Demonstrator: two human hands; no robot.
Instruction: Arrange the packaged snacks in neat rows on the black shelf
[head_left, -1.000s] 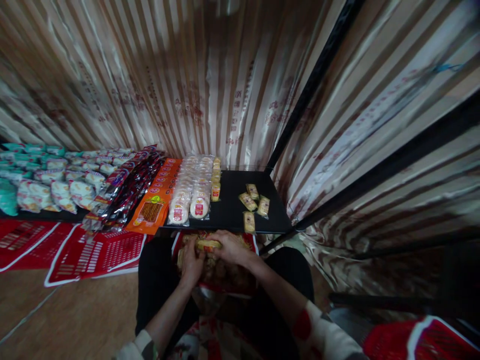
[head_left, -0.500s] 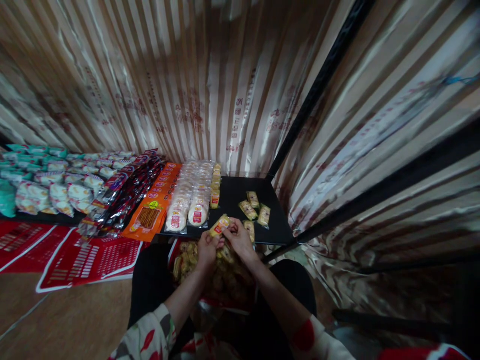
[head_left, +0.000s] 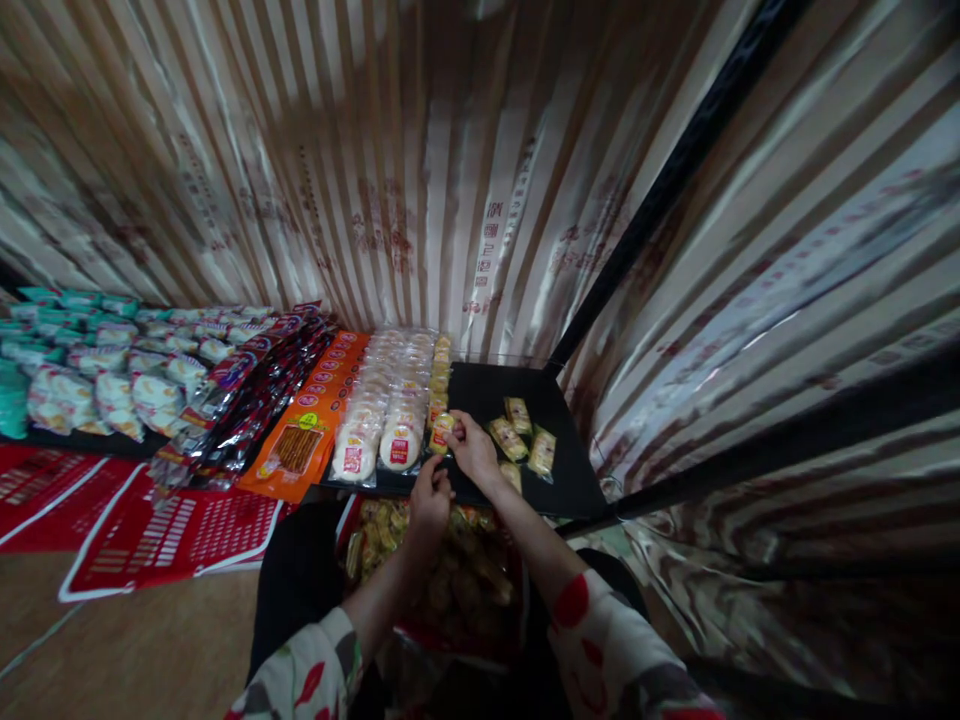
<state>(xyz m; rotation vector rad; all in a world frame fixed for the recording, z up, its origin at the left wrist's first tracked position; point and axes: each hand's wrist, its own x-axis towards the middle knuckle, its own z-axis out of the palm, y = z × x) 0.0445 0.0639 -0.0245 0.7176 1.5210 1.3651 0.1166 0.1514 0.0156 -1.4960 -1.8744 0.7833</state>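
Observation:
My right hand pinches a small yellow snack packet with a red label. The packet is at the near end of a narrow row of yellow packets on the black shelf. Just below it, my left hand has its fingers curled in, with nothing visible in them; its fingertips are close to the packet's lower edge. Several loose yellow packets lie to the right of my right hand. Under the shelf edge, between my knees, a red-rimmed container holds many more packets.
Left of the yellow row are clear-wrapped round cakes, an orange snack bag, dark red packets and white and green packs. Black frame bars cross the right side. Striped sheeting hangs behind.
The yellow packet has moved from between both hands to the front of the yellow row, carried by my right hand. My left hand has let go and sits lower. The view has shifted slightly.

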